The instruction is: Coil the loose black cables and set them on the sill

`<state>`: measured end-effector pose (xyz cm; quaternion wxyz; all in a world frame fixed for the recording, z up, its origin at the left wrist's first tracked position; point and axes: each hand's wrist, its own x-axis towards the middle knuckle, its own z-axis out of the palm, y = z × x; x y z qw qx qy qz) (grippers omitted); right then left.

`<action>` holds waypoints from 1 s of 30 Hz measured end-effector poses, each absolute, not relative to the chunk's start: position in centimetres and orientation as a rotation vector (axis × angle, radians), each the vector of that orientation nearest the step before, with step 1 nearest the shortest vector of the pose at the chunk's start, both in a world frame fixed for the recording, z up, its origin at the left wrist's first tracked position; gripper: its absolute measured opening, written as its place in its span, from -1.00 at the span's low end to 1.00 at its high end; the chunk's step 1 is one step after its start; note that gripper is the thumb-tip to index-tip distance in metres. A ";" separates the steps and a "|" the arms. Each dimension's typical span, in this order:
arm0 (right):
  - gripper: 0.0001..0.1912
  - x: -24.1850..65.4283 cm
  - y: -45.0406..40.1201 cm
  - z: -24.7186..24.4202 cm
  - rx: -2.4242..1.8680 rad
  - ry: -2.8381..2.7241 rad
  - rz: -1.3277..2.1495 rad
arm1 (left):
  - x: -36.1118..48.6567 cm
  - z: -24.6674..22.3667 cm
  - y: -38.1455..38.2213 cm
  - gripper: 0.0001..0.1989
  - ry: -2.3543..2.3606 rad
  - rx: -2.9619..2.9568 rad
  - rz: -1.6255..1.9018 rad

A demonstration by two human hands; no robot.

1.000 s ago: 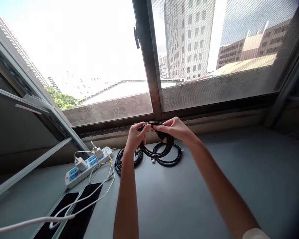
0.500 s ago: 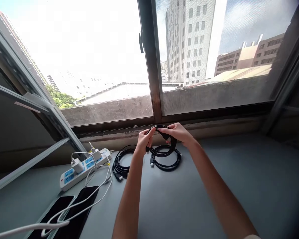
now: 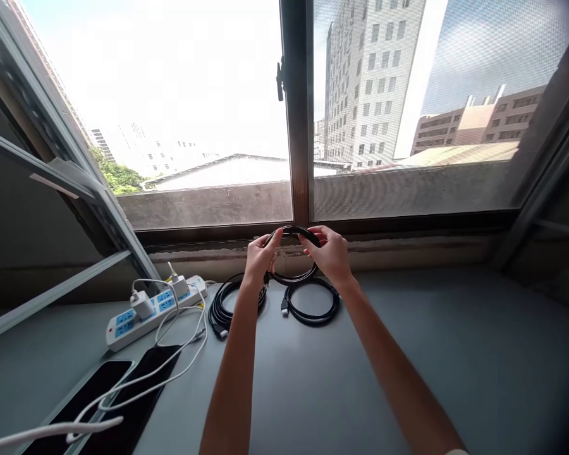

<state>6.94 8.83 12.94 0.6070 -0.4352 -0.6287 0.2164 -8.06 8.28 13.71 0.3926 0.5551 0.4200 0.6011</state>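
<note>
I see left hand [image 3: 260,258] pinching the cable coil [image 3: 293,230] at ten o'clock, right hand [image 3: 330,254] likewise at two; slackening either could unspool it.

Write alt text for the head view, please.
Both hands hold a coiled black cable above a grey table by a window. Two more black coils lie on the table, with a white power strip to their left.
</note>
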 end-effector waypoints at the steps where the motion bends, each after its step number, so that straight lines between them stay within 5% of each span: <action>1: -0.68 7.1 8.7 13.1 -1.009 -1.447 0.453 | -8.0 13.9 8.1 -0.56 1.068 1.425 1.518; 7: -0.66 8.3 7.5 14.2 -1.116 -1.465 0.184 | -7.1 14.0 7.6 -0.53 1.100 1.482 1.492; 14: -0.63 8.8 6.9 15.0 -0.891 -1.423 0.908 | -7.1 14.7 7.1 -0.47 0.968 1.448 1.382; 30: -0.71 9.4 6.5 15.8 -0.745 -1.422 1.224 | -7.3 14.4 7.5 -0.43 0.775 1.447 1.280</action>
